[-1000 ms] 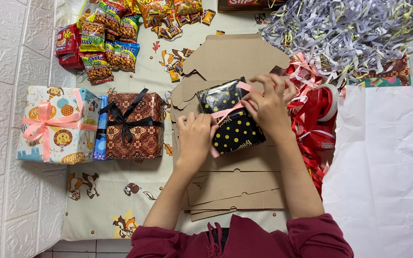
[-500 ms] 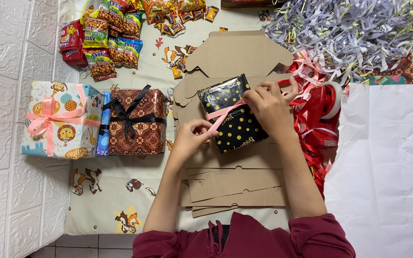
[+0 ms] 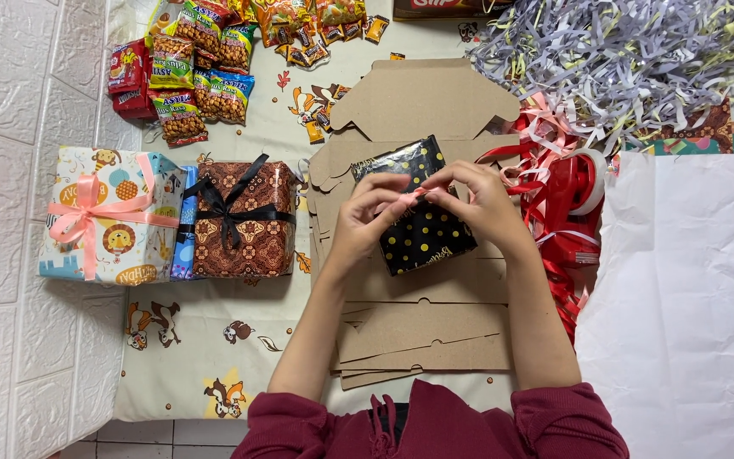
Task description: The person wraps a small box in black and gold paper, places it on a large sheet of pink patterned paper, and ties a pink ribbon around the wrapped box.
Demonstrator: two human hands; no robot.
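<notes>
The black gift box with gold dots [image 3: 422, 229] is lying tilted on a stack of flat brown cardboard cutouts [image 3: 418, 327], near the middle of the surface [image 3: 214, 348]. Both hands are meeting over its top face. The left hand [image 3: 365, 217] and the right hand [image 3: 479, 202] are each pinching the pink ribbon [image 3: 411, 195] between thumb and forefinger, so each grip is nearly closed on a thin strand, with the other fingers curling loosely. Most of the ribbon is hiding under the fingers, and only a short bit is showing between the two hands.

The box is looking small and probably light, so it is likely sliding or turning easily on the smooth cardboard when the ribbon is being pulled. Its wrapping is glossy and is reflecting light, which suggests a slippery skin that creases if pressed hard. The ribbon is soft, thin and limp, best taken close to the crossing point, with the box steadied at its edges or corners rather than on the flat face.

To the left two finished parcels are sitting side by side: a cartoon-animal box with a pink bow [image 3: 110, 217] and a brown patterned box with a black bow [image 3: 244, 219]. Snack packets [image 3: 189, 72] are lying above them, shredded paper [image 3: 622, 59] is piling up top right, red ribbon [image 3: 562, 212] is trailing beside the right wrist, and a white sheet [image 3: 681, 314] is covering the right side
</notes>
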